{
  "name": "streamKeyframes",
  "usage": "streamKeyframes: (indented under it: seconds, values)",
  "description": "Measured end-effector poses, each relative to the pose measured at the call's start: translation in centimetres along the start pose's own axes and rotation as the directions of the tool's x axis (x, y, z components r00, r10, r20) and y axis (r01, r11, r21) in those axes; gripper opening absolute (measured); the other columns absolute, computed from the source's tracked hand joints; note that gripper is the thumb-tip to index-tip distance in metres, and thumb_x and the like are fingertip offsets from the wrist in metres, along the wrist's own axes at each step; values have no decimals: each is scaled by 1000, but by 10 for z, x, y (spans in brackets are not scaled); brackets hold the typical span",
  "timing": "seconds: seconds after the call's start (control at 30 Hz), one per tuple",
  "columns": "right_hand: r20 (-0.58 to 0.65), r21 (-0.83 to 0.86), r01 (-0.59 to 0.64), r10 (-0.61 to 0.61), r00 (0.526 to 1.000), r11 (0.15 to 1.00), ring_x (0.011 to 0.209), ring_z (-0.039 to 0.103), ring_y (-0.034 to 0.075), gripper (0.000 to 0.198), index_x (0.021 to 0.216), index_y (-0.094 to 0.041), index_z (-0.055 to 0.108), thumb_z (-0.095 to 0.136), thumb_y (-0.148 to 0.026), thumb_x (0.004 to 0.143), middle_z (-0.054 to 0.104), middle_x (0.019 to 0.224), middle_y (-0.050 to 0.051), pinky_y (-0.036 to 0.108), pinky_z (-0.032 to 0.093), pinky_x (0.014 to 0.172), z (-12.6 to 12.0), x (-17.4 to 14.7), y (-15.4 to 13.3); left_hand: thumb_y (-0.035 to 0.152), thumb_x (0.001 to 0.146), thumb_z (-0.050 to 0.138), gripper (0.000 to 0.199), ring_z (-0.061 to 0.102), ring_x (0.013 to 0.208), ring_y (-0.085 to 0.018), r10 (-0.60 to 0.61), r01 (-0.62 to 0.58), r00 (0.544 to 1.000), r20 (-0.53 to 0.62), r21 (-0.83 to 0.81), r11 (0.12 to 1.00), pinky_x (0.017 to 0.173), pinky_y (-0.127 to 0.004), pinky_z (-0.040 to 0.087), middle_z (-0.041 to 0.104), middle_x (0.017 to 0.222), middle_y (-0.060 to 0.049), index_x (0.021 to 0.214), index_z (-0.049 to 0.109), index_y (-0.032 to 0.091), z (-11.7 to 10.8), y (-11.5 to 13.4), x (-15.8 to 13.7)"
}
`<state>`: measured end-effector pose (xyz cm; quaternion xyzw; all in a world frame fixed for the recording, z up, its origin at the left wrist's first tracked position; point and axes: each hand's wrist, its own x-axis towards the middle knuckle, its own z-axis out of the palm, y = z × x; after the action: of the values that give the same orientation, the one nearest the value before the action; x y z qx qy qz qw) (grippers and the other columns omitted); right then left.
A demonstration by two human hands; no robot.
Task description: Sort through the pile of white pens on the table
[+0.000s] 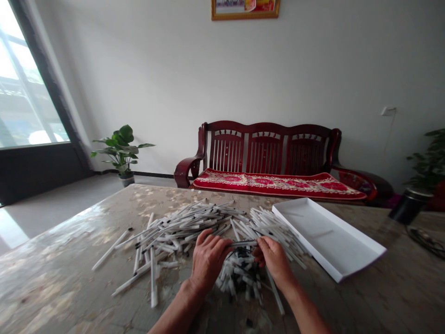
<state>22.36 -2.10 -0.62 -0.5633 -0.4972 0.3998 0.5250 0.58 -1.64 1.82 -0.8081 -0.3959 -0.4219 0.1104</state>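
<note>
Both of my hands meet over the table, holding a slim pen-like tube level between them. My left hand is closed on its left end; the fingertips of my right hand pinch the other end. Just below lies a heap of short translucent caps mixed with small black pieces, partly hidden by my hands. Beyond my left hand spreads a pile of whitish tubes, many with dark tips. A second pile of pale tubes lies past my right hand.
A shallow white box lid stands at the right of the patterned table. Farther right are a black canister and a dark cable. A red wooden bench and a potted plant stand behind.
</note>
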Motion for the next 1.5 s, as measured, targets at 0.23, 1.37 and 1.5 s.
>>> streamKeyframes:
  seconds: [0.23,1.37,1.5]
  values:
    - [-283,-204,61,-118,952,977,46,58,18,45,71,-24,62,48,-65,85,60,53,0,29,44,43,-25,10,-3,34,100,50,22,68,75,-17,-131,139,984,-125,64,988,106,-43,33,74,78,2,91,68,24,-5,-14,1]
    - [-522,158,47,43,852,986,60,60,16,47,112,-18,65,59,-49,76,74,86,4,23,39,45,-39,19,3,25,89,57,22,58,98,-28,-471,402,879,80,408,820,89,-42,38,71,106,-6,106,71,29,-3,-39,-4]
    - [-548,232,30,106,830,972,66,65,17,65,135,-19,50,59,-43,75,75,101,7,22,37,44,-42,20,1,26,87,57,24,56,99,-29,-532,416,835,143,469,779,88,-43,36,70,107,-7,107,70,27,-1,-44,-4]
